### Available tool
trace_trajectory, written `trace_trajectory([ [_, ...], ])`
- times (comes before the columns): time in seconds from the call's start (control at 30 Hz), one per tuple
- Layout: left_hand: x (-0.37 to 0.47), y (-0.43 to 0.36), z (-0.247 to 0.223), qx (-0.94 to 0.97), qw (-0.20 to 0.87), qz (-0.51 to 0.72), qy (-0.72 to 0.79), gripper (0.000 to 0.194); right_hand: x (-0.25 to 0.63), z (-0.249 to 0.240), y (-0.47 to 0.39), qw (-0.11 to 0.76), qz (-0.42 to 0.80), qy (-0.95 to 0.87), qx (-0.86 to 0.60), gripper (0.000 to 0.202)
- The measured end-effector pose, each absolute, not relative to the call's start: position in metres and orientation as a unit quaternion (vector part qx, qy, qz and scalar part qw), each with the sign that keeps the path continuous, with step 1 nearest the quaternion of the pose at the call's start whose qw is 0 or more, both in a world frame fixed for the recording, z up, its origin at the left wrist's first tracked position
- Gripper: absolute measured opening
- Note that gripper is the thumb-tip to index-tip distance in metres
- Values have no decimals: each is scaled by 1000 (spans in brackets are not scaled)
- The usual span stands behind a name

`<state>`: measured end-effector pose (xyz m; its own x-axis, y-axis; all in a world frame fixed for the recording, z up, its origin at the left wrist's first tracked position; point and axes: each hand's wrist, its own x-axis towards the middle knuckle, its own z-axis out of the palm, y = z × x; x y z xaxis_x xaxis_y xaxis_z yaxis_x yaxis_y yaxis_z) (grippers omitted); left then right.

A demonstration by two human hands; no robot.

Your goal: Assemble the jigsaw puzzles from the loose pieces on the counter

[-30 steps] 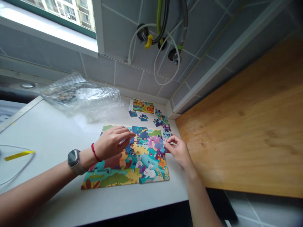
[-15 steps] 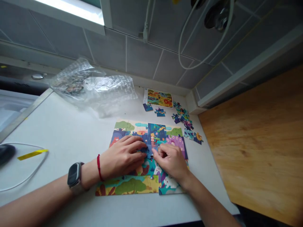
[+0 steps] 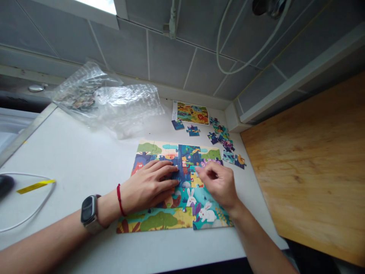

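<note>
A colourful jigsaw puzzle (image 3: 159,220) lies on the white table, its printed animals and trees joined over a broad sheet. Over its left middle rests my left hand (image 3: 155,180), palm down with fingers stretched and slightly apart, covering part of the picture. My right hand (image 3: 218,182) is at the puzzle's right side, fingers curled in and thumb pointing left; nothing shows in it. Just left of that thumb is a yellow patch (image 3: 196,179) in the dark blue section. White rabbits (image 3: 207,213) show below the right hand.
Loose puzzle pieces (image 3: 224,135) lie beyond the right side, several overlapping. A picture card (image 3: 192,112) is near the wall. Clear plastic bags (image 3: 128,101) sit at back left. A cable (image 3: 37,217) and yellow strip (image 3: 35,186) lie left; a wooden surface (image 3: 310,167) adjoins right.
My right hand has moved right and slightly up from the puzzle's middle, uncovering the yellow patch and more of the rabbits. My left hand stays on the puzzle. The view has shifted a little.
</note>
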<state>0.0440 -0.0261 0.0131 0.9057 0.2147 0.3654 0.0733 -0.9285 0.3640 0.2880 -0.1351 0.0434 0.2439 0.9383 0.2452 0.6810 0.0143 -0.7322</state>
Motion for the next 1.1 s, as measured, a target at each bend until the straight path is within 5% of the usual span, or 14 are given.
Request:
trace_trajectory([
  [0.2, 43, -22, 10, 959, 188, 195, 78, 30, 320, 50, -123, 530, 103, -457, -707, 48],
  [0.4, 38, -17, 7, 962, 199, 177, 58, 67, 336, 33, -112, 577, 139, -433, -678, 47],
  [0.77, 36, -15, 1, 966, 180, 178, 52, 62, 365, 8, -100, 632, 185, -364, -659, 56],
  [1.1, 35, -14, 2, 973, 148, 170, 44, 61, 392, 21, -105, 689, 87, -279, -663, 58],
])
